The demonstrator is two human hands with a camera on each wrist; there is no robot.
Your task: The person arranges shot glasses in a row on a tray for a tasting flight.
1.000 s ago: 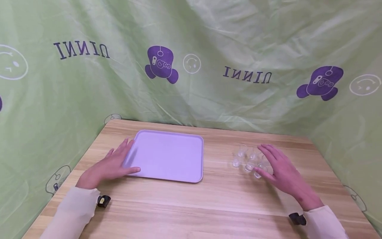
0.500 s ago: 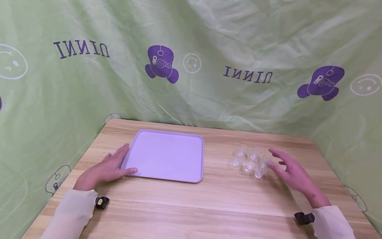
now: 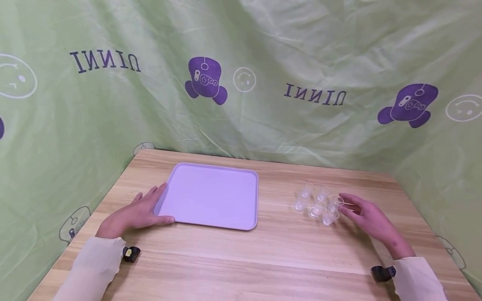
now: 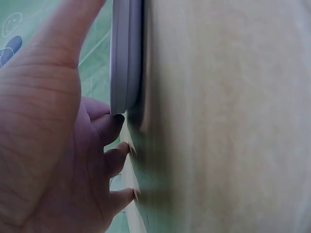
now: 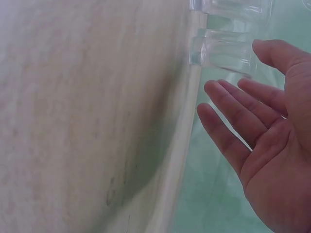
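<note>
A lilac rectangular tray [image 3: 211, 196] lies on the left half of the table. Along its left edge and near corner rests my left hand [image 3: 137, 213], thumb at the front rim and fingers spread. The left wrist view shows the tray's edge [image 4: 127, 53] beside these fingers, with fingertips down at the tabletop. On the right, several small clear cups [image 3: 318, 209] stand upright in a tight cluster. My right hand [image 3: 370, 221] is beside the rightmost cup [image 3: 336, 202]. In the right wrist view its thumb is right at that cup's [image 5: 226, 53] rim, the other fingers loosely extended near its side.
The wooden table [image 3: 241, 259] has a green printed curtain [image 3: 263, 125] hanging behind it and along both sides. Between the tray and the cups lies a strip of bare wood. Each wrist wears a small black device [image 3: 131, 253].
My right hand first drew back rightward from over the cups, then came in close beside the rightmost one, thumb and fingers nearer its rim. The left hand stays at the tray, shifting only slightly.
</note>
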